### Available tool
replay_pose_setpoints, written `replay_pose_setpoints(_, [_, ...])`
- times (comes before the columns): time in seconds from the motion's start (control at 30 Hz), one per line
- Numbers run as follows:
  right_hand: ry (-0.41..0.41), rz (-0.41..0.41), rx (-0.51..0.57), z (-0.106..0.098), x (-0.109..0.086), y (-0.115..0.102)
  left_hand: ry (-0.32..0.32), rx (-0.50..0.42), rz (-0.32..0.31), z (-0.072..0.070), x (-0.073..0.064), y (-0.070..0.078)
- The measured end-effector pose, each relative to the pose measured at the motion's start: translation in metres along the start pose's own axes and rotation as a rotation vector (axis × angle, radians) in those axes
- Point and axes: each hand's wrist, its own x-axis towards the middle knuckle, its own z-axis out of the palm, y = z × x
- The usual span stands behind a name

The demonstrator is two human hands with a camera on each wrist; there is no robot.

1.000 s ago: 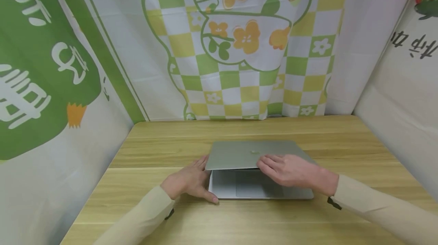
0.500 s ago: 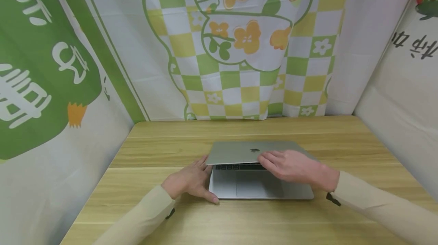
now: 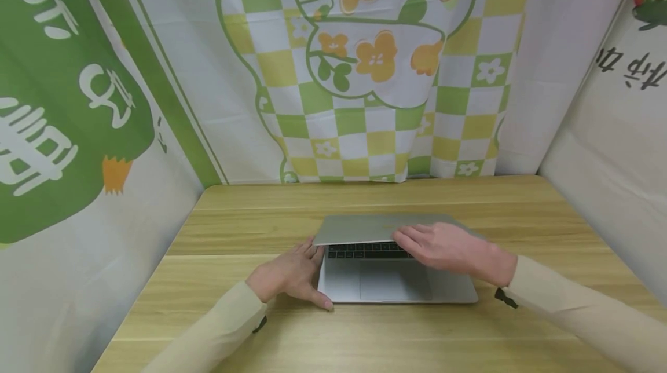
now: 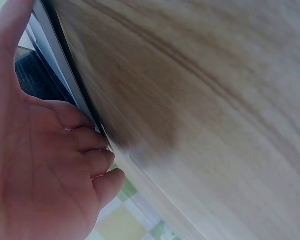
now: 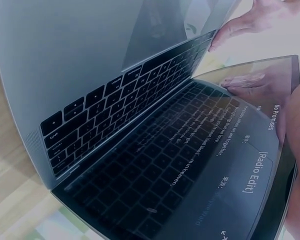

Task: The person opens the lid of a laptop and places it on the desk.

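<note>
A silver laptop lies on the wooden table with its lid partly raised. Its black keyboard shows below the lid in the head view. My right hand holds the lid's front edge, fingers on top; the thumb is hidden there. In the right wrist view, the lit screen shows lines of text. Along the left side of the base lies my left hand, fingers extended and thumb at the front corner. The left wrist view shows its fingertips beside the laptop's edge.
The wooden table extends around the laptop on all sides. Behind it hangs a green and yellow checked cloth. Printed cloths also close in the left side and the right side.
My right hand has lifted the lid's front edge a little higher and backward, so more of the keyboard shows. The left hand and the laptop base have stayed in place.
</note>
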Motion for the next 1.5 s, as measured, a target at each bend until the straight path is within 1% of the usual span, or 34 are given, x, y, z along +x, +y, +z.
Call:
replay_pose_setpoints(0.57, [-0.015, 0.042, 0.091, -0.001, 0.002, 0.008, -0.022, 0.004, -0.008, -0.001, 0.0, 0.0])
replay_pose_setpoints(0.9, [-0.078, 0.1, 0.132, -0.007, 0.006, 0.01, -0.025, 0.009, -0.015, -0.001, 0.001, 0.0])
replay_pose_setpoints(1.3, [-0.039, 0.123, 0.149, -0.009, 0.009, 0.016, -0.025, 0.025, -0.012, -0.003, 0.0, 0.001])
replay_pose_setpoints(1.5, [-0.049, 0.133, 0.159, -0.009, 0.01, 0.019, -0.03, 0.007, -0.009, -0.002, 0.0, 0.0])
